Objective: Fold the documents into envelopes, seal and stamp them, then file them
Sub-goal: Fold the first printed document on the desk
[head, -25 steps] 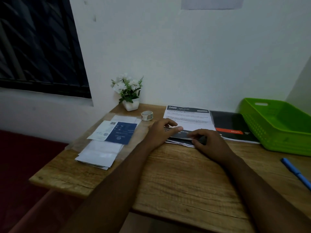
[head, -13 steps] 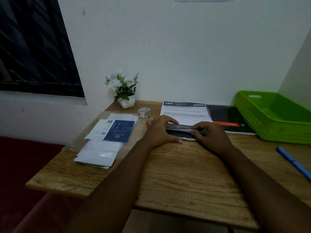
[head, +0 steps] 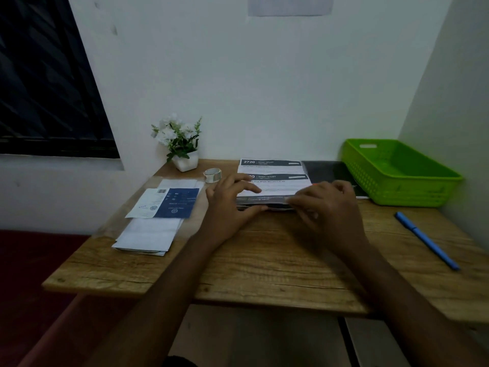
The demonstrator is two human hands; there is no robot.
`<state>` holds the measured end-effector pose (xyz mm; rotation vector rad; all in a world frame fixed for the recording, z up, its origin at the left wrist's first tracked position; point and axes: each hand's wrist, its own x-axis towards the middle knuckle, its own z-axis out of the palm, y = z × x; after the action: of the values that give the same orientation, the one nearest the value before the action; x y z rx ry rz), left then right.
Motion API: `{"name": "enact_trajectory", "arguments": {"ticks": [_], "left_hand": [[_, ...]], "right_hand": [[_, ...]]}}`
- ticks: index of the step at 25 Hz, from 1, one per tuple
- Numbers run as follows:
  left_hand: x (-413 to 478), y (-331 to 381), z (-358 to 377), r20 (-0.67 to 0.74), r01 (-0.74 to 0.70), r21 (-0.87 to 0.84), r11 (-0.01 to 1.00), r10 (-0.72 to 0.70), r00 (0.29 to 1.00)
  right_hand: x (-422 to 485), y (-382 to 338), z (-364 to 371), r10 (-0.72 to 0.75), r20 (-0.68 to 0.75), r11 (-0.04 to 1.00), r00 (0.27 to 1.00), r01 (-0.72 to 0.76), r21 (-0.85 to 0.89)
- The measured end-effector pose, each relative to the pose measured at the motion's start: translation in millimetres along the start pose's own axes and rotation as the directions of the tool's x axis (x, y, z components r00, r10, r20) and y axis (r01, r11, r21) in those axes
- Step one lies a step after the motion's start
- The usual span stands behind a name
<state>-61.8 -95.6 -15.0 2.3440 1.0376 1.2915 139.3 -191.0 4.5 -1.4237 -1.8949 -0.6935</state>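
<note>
Top document (head: 272, 185) sits on the paper stack at the desk's back centre, near edge turned up into a fold. Square the corners before creasing, then press along the line. Left hand (head: 230, 201) lies flat, fingers spread on the sheet; right hand (head: 324, 205) loosely pinches the folded edge. Envelopes (head: 150, 234) lie left, green basket (head: 397, 173) right.

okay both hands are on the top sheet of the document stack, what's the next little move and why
Probably press the fold flat. The near edge of the top document is already turned up and over, with the left hand and right hand at its two ends, but the crease looks loose. I would run the fingers along it before folding again.
</note>
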Motion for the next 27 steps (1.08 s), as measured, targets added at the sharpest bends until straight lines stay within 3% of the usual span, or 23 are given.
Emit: {"name": "enact_trajectory", "arguments": {"ticks": [4,9,15,22,27], "left_hand": [[-53,22,-24,0.106,-0.138,-0.006,0.99,0.137,0.985],[-101,25,-31,0.235,-0.206,0.058,0.977,0.187,0.954],[-116,21,-32,0.253,-0.139,0.037,0.99,0.126,0.959],[-81,29,-47,0.334,-0.03,-0.064,0.997,0.05,0.941],[-10,1,-32,0.362,0.085,0.037,0.996,-0.093,0.927]], "right_hand": [[-52,-23,-37,-0.064,0.062,0.998,0.996,0.063,0.02],[-94,-36,-53,-0.031,0.156,0.996,0.987,0.017,0.092],[-103,-38,-53,0.011,0.333,0.983,0.943,-0.072,0.17],[-67,-4,-54,0.132,0.294,0.846,0.947,-0.262,0.464],[-16,50,-6,0.267,0.359,0.798,0.894,-0.414,0.438]]}}
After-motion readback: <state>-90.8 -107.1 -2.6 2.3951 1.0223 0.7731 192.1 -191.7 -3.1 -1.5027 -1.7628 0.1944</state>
